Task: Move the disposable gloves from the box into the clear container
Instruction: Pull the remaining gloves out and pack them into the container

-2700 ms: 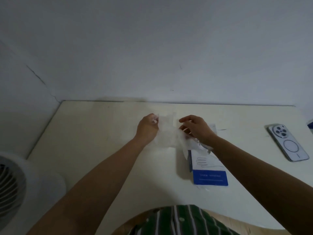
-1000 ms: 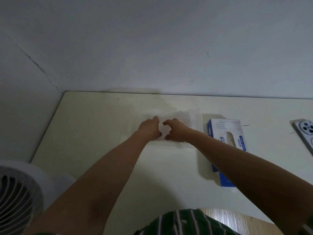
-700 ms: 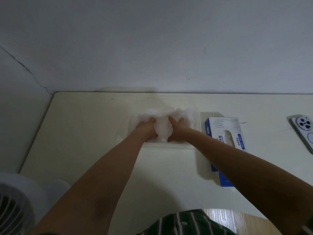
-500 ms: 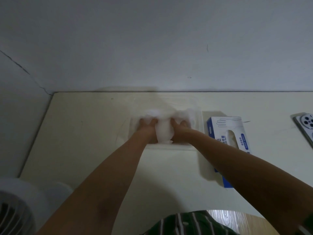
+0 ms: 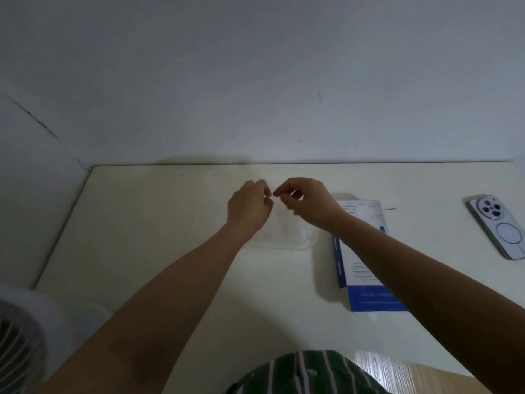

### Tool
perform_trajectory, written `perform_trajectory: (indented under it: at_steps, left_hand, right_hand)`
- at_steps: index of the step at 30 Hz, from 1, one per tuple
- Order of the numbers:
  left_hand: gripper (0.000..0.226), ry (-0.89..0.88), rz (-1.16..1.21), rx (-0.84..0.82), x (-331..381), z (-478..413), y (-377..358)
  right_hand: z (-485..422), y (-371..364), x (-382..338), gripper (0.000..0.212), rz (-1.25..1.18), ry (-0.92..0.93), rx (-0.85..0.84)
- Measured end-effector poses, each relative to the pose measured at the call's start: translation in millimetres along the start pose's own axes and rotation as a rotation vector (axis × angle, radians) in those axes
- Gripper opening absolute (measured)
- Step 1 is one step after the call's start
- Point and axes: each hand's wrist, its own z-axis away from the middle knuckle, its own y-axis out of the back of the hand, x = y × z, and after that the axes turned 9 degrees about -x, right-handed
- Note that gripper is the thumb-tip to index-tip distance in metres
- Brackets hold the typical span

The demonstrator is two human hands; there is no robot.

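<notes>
The clear container [image 5: 308, 242] sits mid-table with whitish disposable gloves [image 5: 287, 227] packed inside it. My left hand [image 5: 248, 207] and my right hand [image 5: 308, 201] hover just above its far side, fingertips pinched and almost touching each other. I see nothing between the fingers. The blue and white glove box [image 5: 366, 268] lies flat to the right of the container, partly under my right forearm.
A phone [image 5: 498, 227] lies face down at the table's right edge. A white fan [image 5: 20, 336] stands at the lower left corner. The table's far edge meets the wall, and the left edge drops off beside it.
Both hands were pressing the gloves down into the container; now they have lifted out and hover above it with pinched fingers. The gloves stay in the container.
</notes>
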Motion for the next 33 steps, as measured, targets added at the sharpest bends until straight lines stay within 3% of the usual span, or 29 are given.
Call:
perform_trajectory:
  at_steps: [4,10,19,25,29,33]
  left_hand:
    - [0.01,-0.163,0.089,0.037,55.5,11.2,-7.9]
    - [0.007,-0.352,0.191,-0.213,122.2,38.9,-46.0]
    - [0.03,-0.154,0.036,-0.493,129.6,47.7,-101.3]
    - [0.042,-0.103,0.029,-0.477,127.4,47.6,-113.0]
    - [0.044,-0.106,0.006,-0.483,129.9,45.7,-112.7]
    - [0.046,-0.107,0.004,-0.466,130.2,45.0,-116.8]
  right_hand:
    - [34.9,31.8,38.0,0.018,0.062,-0.117,0.162]
    - [94.1,36.7,102.5,0.014,0.245,-0.386,0.015]
    - [112.1,14.1,130.7,0.024,0.287,-0.489,-0.015]
    - [105.2,8.0,136.3,0.017,0.314,-0.557,0.039]
    - [104.6,6.5,133.8,0.03,0.382,-0.512,0.075]
    - [100.0,5.3,131.4,0.018,0.451,-0.586,0.068]
